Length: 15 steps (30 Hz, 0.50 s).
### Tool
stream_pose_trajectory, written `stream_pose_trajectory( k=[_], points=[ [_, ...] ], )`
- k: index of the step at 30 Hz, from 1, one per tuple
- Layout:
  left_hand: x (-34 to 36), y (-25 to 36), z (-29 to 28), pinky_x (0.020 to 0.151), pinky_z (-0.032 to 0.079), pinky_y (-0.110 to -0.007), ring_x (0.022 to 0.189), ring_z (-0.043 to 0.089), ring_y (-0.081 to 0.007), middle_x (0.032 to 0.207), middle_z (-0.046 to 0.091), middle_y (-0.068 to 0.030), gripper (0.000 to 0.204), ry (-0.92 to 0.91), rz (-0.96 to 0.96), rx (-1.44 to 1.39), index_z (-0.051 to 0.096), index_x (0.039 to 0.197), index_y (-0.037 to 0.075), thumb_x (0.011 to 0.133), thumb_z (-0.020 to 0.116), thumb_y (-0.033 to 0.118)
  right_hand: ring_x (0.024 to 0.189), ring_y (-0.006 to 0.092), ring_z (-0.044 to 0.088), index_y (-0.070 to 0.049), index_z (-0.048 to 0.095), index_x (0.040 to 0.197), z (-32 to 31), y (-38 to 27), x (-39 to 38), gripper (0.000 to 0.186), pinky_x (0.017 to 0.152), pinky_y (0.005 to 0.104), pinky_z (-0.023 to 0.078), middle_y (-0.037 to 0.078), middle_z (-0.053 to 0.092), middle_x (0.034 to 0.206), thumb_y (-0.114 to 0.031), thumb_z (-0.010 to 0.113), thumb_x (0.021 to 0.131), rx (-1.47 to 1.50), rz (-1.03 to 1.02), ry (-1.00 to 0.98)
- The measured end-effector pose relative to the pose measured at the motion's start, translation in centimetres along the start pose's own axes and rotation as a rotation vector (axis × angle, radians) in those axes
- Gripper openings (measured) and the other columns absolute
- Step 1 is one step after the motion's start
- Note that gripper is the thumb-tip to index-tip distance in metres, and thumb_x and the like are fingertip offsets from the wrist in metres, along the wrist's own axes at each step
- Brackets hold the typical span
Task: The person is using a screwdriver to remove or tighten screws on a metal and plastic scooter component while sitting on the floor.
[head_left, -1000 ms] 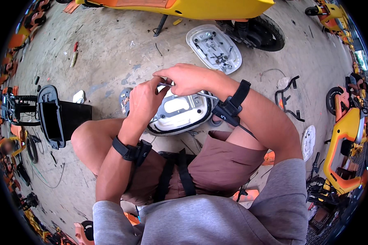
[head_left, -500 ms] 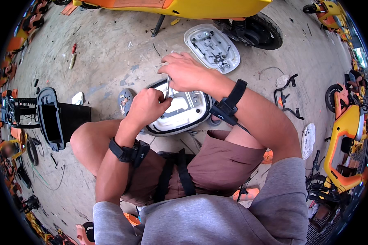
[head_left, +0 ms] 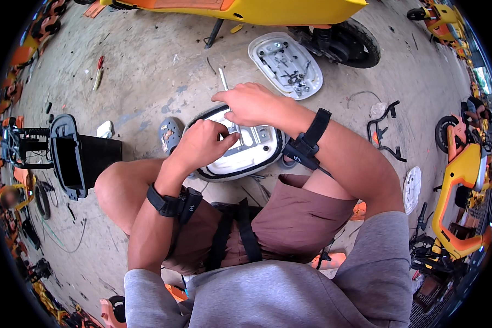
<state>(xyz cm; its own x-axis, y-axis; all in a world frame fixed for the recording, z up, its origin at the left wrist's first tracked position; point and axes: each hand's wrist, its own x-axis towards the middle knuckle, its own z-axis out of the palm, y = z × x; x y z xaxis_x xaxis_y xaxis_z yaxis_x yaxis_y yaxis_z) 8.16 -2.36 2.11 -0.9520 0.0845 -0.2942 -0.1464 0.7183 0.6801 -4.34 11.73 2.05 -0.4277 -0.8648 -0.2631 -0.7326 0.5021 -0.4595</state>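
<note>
A white shell-like seat base (head_left: 224, 164) with a black rim rests on the floor between my legs, its hollow inner side up. Over its far part, my right hand (head_left: 254, 105) is closed around a slim silver rod-like tool (head_left: 223, 80). The tool's free end points away from me, past the rim; its other end is hidden by the hand. My left hand (head_left: 202, 143) is over the shell's left half, thumb and fingers curled together near its middle. Whatever lies between those fingertips is too small to make out.
Beyond the shell, a white tray-like cover (head_left: 284, 64) holds several bolts and small parts. A yellow scooter (head_left: 290, 12) stands behind it. At left are a black bin-like box (head_left: 95, 158) and a red-handled tool (head_left: 99, 71). A bent black bar (head_left: 373, 134) lies right.
The tool has swung from between my hands to pointing away beyond the shell. My right hand has come slightly nearer, and my left hand has shifted a little right.
</note>
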Motion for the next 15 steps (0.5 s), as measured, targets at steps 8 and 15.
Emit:
stream_pose_trajectory(
  k=[8,15],
  points=[
    [0.4,-0.1,-1.1,0.062,0.054,-0.044,0.063,0.068,-0.0384,0.065,0.067,-0.0196,0.028,0.405,-0.12,0.051,0.075,0.092,0.001,0.09,0.073,0.029,0.107,0.036,0.065,-0.012,0.066,0.131,-0.5,-0.2,0.4,0.052,0.103,0.0474,0.044,0.018,0.073,0.102,0.0,0.064,0.08,-0.083,-0.041,0.028],
    [0.3,-0.9,0.1,0.068,0.056,-0.048,0.07,0.068,-0.0426,0.071,0.068,-0.0243,0.04,0.235,-0.128,0.23,0.076,0.079,-0.001,0.089,0.073,0.038,0.113,0.0303,0.062,-0.011,0.08,0.102,0.7,1.1,0.9,0.028,0.099,0.0487,0.045,0.013,0.073,0.105,-0.004,0.068,0.077,-0.154,-0.145,0.315]
  ],
)
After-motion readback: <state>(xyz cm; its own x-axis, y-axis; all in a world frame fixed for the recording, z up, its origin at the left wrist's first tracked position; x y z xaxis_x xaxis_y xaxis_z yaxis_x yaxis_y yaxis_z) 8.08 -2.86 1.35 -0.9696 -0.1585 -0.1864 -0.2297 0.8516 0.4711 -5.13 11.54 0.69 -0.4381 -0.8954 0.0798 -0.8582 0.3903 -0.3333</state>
